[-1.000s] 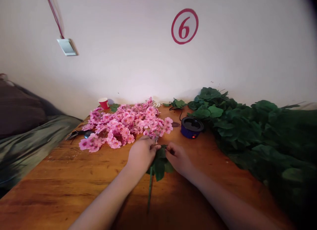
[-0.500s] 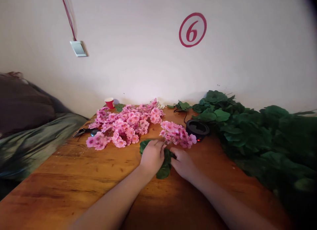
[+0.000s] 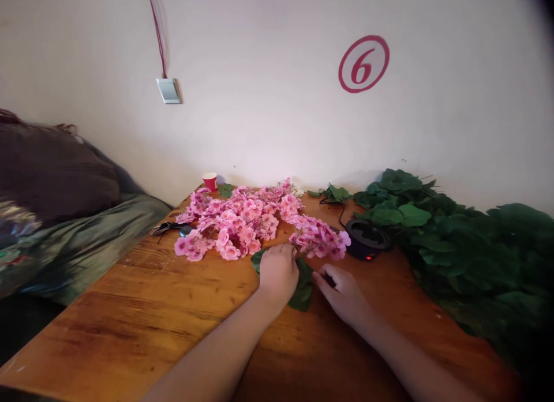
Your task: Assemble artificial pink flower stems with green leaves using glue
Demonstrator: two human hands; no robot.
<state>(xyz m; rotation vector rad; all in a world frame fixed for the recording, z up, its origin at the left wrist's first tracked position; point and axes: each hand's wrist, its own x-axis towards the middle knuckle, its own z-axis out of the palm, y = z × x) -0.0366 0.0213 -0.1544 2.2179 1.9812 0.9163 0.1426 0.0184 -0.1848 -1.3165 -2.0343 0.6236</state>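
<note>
the blossom spray (image 3: 318,237) is pink and frilly, with green leaves (image 3: 303,286) below.

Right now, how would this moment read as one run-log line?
left hand: holding pink spray and green leaves | right hand: beside leaves, contact unclear | table: pink blossoms, dark pot with red light
</note>
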